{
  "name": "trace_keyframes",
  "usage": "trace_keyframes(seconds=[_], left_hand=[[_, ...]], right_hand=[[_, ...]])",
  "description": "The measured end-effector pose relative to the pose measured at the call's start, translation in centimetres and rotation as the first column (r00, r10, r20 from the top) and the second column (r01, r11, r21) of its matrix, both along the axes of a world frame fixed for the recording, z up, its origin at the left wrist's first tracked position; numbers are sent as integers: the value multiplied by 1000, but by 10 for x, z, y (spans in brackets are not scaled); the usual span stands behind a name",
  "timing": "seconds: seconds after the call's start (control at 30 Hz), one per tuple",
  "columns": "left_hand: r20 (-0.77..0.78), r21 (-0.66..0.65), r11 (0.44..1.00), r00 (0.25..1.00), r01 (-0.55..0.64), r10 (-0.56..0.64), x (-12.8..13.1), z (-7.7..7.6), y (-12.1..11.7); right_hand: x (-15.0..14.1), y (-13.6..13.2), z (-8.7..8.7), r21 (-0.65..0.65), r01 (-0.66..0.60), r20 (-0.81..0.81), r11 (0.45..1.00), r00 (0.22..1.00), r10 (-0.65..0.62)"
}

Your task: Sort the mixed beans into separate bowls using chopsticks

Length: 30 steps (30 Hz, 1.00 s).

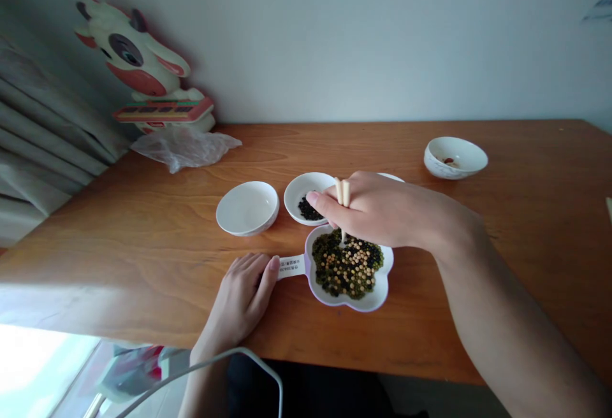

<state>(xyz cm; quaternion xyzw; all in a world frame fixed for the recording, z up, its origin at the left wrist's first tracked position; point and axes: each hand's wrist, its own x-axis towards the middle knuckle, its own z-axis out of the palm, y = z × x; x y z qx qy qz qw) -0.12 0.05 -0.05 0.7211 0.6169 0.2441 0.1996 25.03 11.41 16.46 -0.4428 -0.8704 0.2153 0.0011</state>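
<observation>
A flower-shaped white dish (pixel 377 300) with a short handle (pixel 291 266) lies near the table's front edge, filled with mixed yellow, green and black beans (pixel 347 267). My right hand (pixel 377 209) is closed round a pair of pale chopsticks (pixel 342 192), whose tips dip into the beans. My left hand (pixel 241 297) rests on the table with its fingers on the dish's handle. Behind the dish, a small white bowl (pixel 299 190) holds a few black beans (pixel 310 209). An empty white bowl (pixel 247 207) sits to its left.
Another white bowl (pixel 455 157) with a few reddish bits stands at the back right. A crumpled plastic bag (pixel 184 147) and a cow-shaped toy (pixel 143 67) sit at the back left by the wall. A white cable (pixel 248 357) curves below the wooden table's (pixel 526 227) front edge.
</observation>
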Motion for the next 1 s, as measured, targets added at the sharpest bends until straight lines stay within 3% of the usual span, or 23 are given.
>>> trace_keyframes(seconds=[0.1,0.27,0.4,0.53,0.6,0.7,1.0], left_hand=[[1,5,1000,1000,8,-8,-1,-1,0],[2,1,1000,1000,9,-9,0,2,0],[11,2,1000,999,31,-31,0,4,0],[1,19,999,999,49,-49,1,4,1],[-5,28,998,999,51,-51,1,4,1],[2,33,998,999,50,-51,1,5,1],[8,28,998,999,54,-54,-1,3,2]], right_hand=[[19,2,-15,-31,-33,-96,999,995,30],[65,-1,-61,-130,-2,-299,991,953,-37],[100,-8,-94,-172,54,-584,984,799,-146],[114,-15,-116,-132,34,-694,991,711,-117],[113,-19,-123,-102,12,-732,995,676,-83],[110,-22,-130,-85,7,-722,996,689,-66],[111,-20,-137,-125,51,-732,991,670,-127]])
